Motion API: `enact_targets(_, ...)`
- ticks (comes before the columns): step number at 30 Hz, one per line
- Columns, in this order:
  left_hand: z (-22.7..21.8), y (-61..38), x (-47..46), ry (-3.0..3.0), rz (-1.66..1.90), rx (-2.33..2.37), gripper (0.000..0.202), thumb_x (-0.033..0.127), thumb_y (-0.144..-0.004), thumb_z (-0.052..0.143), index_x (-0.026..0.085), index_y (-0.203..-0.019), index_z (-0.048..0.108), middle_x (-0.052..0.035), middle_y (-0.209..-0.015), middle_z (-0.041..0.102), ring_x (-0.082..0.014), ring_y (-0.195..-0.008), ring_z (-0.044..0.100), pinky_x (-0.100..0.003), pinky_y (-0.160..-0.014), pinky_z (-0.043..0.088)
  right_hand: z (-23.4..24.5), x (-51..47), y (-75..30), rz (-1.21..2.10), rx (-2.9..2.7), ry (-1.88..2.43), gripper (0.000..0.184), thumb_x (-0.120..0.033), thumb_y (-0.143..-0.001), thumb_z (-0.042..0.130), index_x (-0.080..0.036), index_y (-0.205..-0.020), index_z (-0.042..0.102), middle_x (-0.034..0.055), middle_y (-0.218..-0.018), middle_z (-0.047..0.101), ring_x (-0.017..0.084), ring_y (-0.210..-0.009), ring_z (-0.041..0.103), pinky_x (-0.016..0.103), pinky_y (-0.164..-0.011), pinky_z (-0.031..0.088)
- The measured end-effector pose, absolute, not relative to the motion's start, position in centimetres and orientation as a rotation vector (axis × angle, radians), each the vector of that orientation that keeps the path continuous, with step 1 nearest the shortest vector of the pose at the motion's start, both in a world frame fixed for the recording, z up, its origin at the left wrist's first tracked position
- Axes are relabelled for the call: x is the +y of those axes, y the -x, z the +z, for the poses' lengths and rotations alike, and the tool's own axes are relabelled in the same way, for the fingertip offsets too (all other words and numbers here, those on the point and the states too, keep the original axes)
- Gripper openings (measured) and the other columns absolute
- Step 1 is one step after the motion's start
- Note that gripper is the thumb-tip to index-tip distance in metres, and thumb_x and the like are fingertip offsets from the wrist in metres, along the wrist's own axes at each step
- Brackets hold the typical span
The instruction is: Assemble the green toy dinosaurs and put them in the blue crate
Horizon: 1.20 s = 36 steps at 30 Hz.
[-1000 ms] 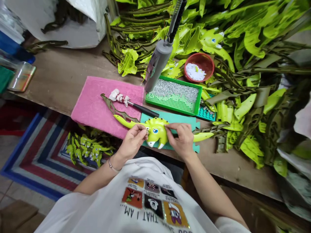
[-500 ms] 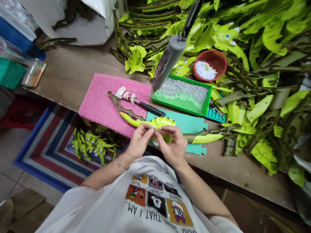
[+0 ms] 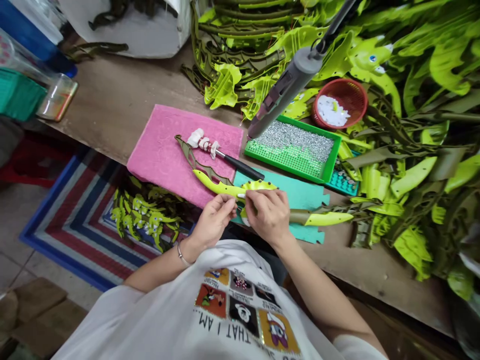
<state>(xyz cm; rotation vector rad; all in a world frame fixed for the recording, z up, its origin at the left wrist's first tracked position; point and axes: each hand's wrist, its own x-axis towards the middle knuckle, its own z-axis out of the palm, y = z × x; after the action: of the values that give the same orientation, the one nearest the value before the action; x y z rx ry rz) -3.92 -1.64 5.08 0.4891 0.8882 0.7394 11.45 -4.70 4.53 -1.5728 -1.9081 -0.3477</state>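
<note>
A curved lime-green and olive plastic toy part [image 3: 215, 187], with a scalloped middle, lies across the pink cloth and the turquoise foam mat [image 3: 305, 192]. My left hand [image 3: 215, 220] is beside its middle, thumb and fingertips pinched together; what they hold, if anything, is too small to make out. Over the toy part's middle, my right hand [image 3: 268, 212] has its fingers curled down and closed, hiding what they grip. A small white bit shows by its fingertips. Just behind the part lies a black-handled tool [image 3: 244, 166], its far end wrapped in white material.
The pink cloth [image 3: 150, 145] lies left. A green tray [image 3: 287, 159] of small metal pieces and a red basket [image 3: 339, 90] of white pieces stand behind. A grey hanging tool [image 3: 285, 90] dangles over the tray. Green parts [image 3: 412, 175] crowd the right; finished-looking ones [image 3: 144, 215] fill a box below left.
My fingertips were together over the part's middle; now the hands are slightly apart, and my right fingers have curled downward. The view has shifted, so the table things appear farther right.
</note>
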Motion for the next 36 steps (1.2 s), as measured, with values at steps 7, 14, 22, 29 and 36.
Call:
enact_targets(7,5.4,4.2,-1.3,-0.375,0.661,0.831,0.027,0.029,-0.071,0.087,0.014,-0.081,0.066,0.0017,-0.075,0.062,-0.0068,-0.068,0.056,-0.019,-0.067,0.047,5.8,-5.3,-10.9,0.065,-1.743,1.506,0.031,-0.015,-0.087,0.064,-0.022,-0.116,0.057,0.0028,-0.090,0.077,0.018,-0.082,0.072,0.034,-0.077,0.049)
enact_targets(14,5.2,5.0,-1.0,-0.353,0.613,0.786,0.027,0.029,-0.071,0.087,0.013,-0.081,0.068,0.0003,-0.075,0.064,-0.0074,-0.067,0.057,-0.021,-0.067,0.047,6.3,-4.5,-10.1,0.294,-1.712,1.427,0.026,-0.014,-0.088,0.060,-0.024,-0.111,0.059,0.0015,-0.086,0.075,0.018,-0.079,0.071,0.034,-0.074,0.055)
enact_targets(22,4.5,6.0,-0.4,-0.349,0.676,0.836,0.027,0.030,-0.069,0.089,0.013,-0.081,0.071,-0.0007,-0.074,0.066,-0.0072,-0.066,0.058,-0.020,-0.065,0.048,5.8,-2.7,-9.6,0.483,-1.732,1.428,0.015,-0.017,-0.087,0.057,-0.023,-0.101,0.054,0.0040,-0.091,0.070,0.018,-0.080,0.069,0.033,-0.073,0.058)
enact_targets(29,3.6,5.6,0.2,-0.358,0.815,0.921,0.032,0.029,-0.063,0.091,0.014,-0.082,0.070,0.0012,-0.075,0.068,-0.0057,-0.063,0.061,-0.018,-0.063,0.051,4.8,-1.0,-9.3,0.602,-1.691,1.456,0.016,-0.015,-0.087,0.055,-0.022,-0.101,0.050,0.0033,-0.087,0.068,0.016,-0.074,0.068,0.029,-0.065,0.056)
enact_targets(36,4.2,5.1,-0.1,-0.302,0.862,0.935,0.032,0.028,-0.062,0.091,0.014,-0.086,0.075,-0.0001,-0.079,0.072,-0.0058,-0.066,0.063,-0.017,-0.067,0.053,5.1,-1.7,-9.0,0.495,-1.637,1.475,0.011,-0.018,-0.089,0.058,-0.023,-0.098,0.054,0.0016,-0.086,0.071,0.016,-0.074,0.070,0.029,-0.066,0.058)
